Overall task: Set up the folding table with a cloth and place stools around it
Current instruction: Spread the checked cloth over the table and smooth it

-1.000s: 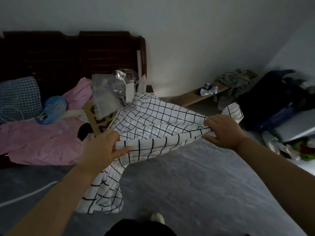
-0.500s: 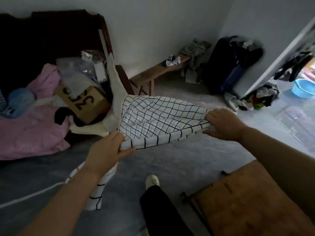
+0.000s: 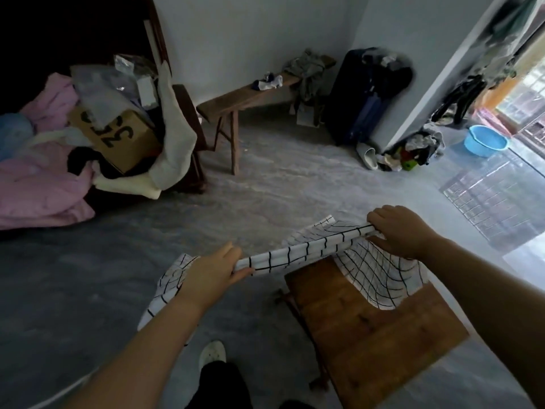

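Both hands grip a white cloth (image 3: 298,253) with a black grid pattern, bunched into a taut band between them. Left hand (image 3: 211,274) is closed on the band's left end, thumb under, fingers over; loose cloth hangs down behind the left wrist. Right hand (image 3: 402,231) is closed on the right end, higher and farther from the camera than the left. A fold of cloth sags below the right hand and lies on the far corner of the wooden folding table (image 3: 368,329).

The table top is brown and bare apart from that fold, standing on the grey floor (image 3: 265,187); the stretched band hangs just above the table's far-left edge. The left hand is off the table's left side, over the floor.

Beyond the table, against the wall, is a long wooden bench (image 3: 244,98) with clothes on it, well apart from the table. Right of the bench stands a dark suitcase (image 3: 362,95). Far left of the table is a pile with pink bedding (image 3: 38,187) and a cardboard box (image 3: 118,137). A blue basin (image 3: 486,140) sits out past the doorway, far right. A white shoe (image 3: 212,352) shows near the table's left side.
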`<state>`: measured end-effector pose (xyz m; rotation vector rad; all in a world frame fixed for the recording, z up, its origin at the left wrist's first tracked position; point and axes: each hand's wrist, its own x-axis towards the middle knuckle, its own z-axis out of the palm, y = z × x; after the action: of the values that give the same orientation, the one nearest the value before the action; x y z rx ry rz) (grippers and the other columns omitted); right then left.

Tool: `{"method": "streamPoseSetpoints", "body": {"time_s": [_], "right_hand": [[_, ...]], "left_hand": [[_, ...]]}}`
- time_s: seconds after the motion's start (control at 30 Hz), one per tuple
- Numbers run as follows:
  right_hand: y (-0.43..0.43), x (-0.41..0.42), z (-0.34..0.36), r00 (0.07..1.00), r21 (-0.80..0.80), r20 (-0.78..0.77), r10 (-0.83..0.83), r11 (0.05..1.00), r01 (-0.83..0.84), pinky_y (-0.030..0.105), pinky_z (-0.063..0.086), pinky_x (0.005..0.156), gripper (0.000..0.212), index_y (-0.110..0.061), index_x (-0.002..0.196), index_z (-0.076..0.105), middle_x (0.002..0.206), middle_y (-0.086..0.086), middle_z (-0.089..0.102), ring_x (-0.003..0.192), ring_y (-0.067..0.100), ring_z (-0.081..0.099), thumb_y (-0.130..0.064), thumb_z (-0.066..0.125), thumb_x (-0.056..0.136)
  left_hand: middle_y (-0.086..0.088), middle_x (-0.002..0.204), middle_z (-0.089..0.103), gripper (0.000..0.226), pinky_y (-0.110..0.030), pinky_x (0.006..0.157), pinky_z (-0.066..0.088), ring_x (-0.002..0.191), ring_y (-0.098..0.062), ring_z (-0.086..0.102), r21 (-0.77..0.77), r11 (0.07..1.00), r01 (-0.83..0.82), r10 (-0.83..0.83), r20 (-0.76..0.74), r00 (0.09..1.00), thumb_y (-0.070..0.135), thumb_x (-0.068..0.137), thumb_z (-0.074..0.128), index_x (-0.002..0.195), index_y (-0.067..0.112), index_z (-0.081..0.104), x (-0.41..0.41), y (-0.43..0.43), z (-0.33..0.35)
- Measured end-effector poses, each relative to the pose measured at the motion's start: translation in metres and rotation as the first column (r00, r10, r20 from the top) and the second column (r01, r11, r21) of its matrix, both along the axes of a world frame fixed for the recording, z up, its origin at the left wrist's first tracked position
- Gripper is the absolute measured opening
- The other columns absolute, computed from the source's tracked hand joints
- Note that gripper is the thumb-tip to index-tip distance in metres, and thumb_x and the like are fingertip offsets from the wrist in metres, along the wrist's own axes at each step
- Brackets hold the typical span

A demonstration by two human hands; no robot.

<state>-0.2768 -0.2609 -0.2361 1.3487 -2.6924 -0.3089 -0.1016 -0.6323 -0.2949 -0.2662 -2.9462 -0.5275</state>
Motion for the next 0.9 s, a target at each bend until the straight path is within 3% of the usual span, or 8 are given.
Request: {"method": "streamPoseSetpoints", "body": {"time_s": [0.07,0.17,0.3,0.37,0.47,0.67,0.8,0.9], "right_hand": [[0.029,0.015,-0.007,1.000,-0.010,0.014,-0.004,1.000,0.004,0.029,0.043,0.052,0.038,-0.013,0.082,0.054,0.071,0.005,0.059,0.060,0.025,0.056,-0.028,0.082,0.062],[0.072,0.042,-0.017,0.999,0.011,0.016,-0.052,0.999,0.052,0.030,0.043,0.048,0.041,-0.010,0.079,0.056,0.069,0.008,0.059,0.057,0.027,0.055,-0.009,0.083,0.048],[0.118,0.079,-0.023,0.997,0.023,-0.026,-0.066,0.998,0.066,0.026,0.045,0.051,0.054,-0.009,0.077,0.060,0.073,0.008,0.063,0.060,0.024,0.059,0.010,0.078,0.030],[0.132,0.088,-0.023,0.995,-0.011,-0.030,-0.090,0.996,0.090,0.026,0.046,0.050,0.059,-0.008,0.076,0.062,0.073,0.007,0.064,0.061,0.024,0.061,0.013,0.077,0.023],[0.147,0.092,-0.029,0.990,-0.047,0.011,-0.143,0.989,0.143,0.029,0.045,0.047,0.057,-0.007,0.077,0.060,0.071,0.009,0.062,0.058,0.027,0.059,0.015,0.077,0.027],[0.150,0.074,-0.038,0.982,-0.073,0.004,-0.190,0.979,0.190,0.033,0.047,0.049,0.055,-0.004,0.085,0.060,0.076,0.012,0.063,0.063,0.030,0.061,0.014,0.075,0.035],[0.135,0.039,-0.041,0.978,-0.039,0.003,-0.207,0.978,0.206,0.035,0.049,0.058,0.054,-0.002,0.094,0.062,0.083,0.013,0.064,0.074,0.033,0.062,0.017,0.068,0.043],[0.118,0.003,-0.040,0.978,-0.028,0.003,-0.210,0.977,0.210,0.036,0.048,0.059,0.047,-0.003,0.088,0.060,0.078,0.014,0.062,0.071,0.033,0.060,0.019,0.067,0.047]], "left_hand": [[0.006,0.069,0.042,0.039,-0.010,0.042,0.010,0.046,-0.015,0.042,-0.002,1.000,-0.001,0.001,0.028,1.000,0.057,0.083,0.038,0.073,0.020,0.044,0.017,0.032,-0.008],[0.004,0.066,0.050,0.034,-0.006,0.043,0.004,0.044,-0.014,0.050,-0.049,0.999,-0.003,0.005,0.033,0.999,0.049,0.078,0.064,0.071,0.019,0.049,0.039,0.078,-0.014],[0.006,0.064,0.036,0.036,-0.009,0.043,0.002,0.042,-0.014,0.035,-0.059,0.998,-0.028,0.031,0.055,0.998,0.058,0.083,0.039,0.071,0.024,0.032,0.064,0.124,-0.013],[0.008,0.066,0.029,0.034,-0.010,0.042,0.003,0.045,-0.010,0.025,-0.069,0.997,-0.042,0.046,0.054,0.997,0.057,0.083,0.037,0.072,0.027,0.026,0.069,0.139,-0.010],[0.006,0.066,0.038,0.032,-0.011,0.040,0.005,0.047,-0.008,0.024,-0.080,0.996,-0.035,0.039,0.058,0.998,0.054,0.084,0.040,0.072,0.028,0.027,0.069,0.152,-0.007],[0.009,0.069,0.034,0.034,-0.018,0.039,0.013,0.048,-0.010,0.029,-0.062,0.994,-0.093,0.099,0.097,0.990,0.046,0.084,0.056,0.071,0.024,0.033,0.047,0.154,-0.018],[0.006,0.070,0.039,0.037,-0.021,0.039,0.018,0.049,-0.012,0.035,-0.043,0.990,-0.137,0.141,0.119,0.983,0.052,0.085,0.043,0.072,0.018,0.039,0.025,0.143,-0.020],[0.006,0.069,0.037,0.038,-0.021,0.039,0.018,0.050,-0.014,0.037,-0.028,0.988,-0.155,0.157,0.086,0.984,0.051,0.086,0.045,0.071,0.017,0.039,0.003,0.130,-0.018]]}}
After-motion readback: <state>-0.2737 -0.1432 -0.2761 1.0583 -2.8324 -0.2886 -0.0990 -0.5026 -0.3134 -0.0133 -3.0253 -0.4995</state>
